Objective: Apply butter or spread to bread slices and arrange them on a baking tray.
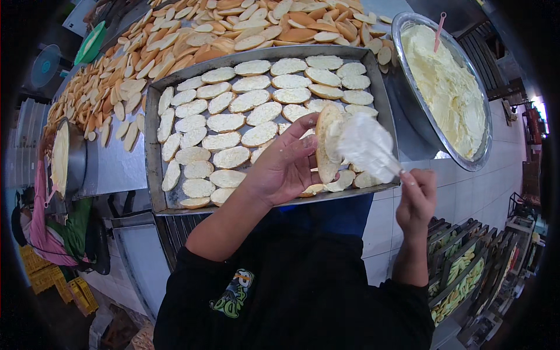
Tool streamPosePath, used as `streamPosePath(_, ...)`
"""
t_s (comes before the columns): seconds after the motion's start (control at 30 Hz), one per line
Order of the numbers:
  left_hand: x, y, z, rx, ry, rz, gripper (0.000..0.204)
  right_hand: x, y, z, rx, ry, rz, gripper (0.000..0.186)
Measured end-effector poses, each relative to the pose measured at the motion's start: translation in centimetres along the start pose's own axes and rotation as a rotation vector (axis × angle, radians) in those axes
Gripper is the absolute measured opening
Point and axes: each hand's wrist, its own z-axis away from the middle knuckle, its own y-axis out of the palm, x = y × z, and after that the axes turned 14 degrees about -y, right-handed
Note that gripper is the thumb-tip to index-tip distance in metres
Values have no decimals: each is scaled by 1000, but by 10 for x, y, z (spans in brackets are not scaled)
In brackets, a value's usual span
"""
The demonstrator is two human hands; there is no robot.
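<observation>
My left hand point(286, 160) grips an oval bread slice point(324, 146), holding it upright on its edge above the front right part of the tray. In my right hand point(417, 195) is the thin handle of a spatula, pinched between the fingers. Its blade is hidden under a thick, motion-blurred mass of white cream point(367, 143) that meets the face of the slice. Below, a large metal tray point(152, 134) holds rows of oval bread slices point(226, 123) with pale spread on top. My left forearm and the held slice cover some of them.
A big metal bowl point(415, 96) of pale cream stands right of the tray, a pink-handled utensil point(439, 32) stuck in it. Bread slices point(233, 29) lie heaped behind. At left, a person in a pink sleeve point(39, 216) is beside another bowl point(77, 157). A tray rack point(458, 268) stands lower right.
</observation>
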Motion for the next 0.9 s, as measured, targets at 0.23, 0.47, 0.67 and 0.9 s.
streamPosePath(0.23, 13, -1, -5, -40, 37, -31, 59, 4, 15, 7, 14, -99, 193, 38)
streamPosePath(0.47, 12, -14, 0, -72, 19, -95, 51, 0, 16, 6, 16, -36, 327, 37)
streamPosePath(0.67, 13, -18, -2, -46, 53, -8, 55, 3, 29, 7, -149, 248, -27, 35)
streamPosePath(0.9, 15, -7, -2, -215, 216, 28, 58, 22, 58, 6, -44, 231, -225, 33)
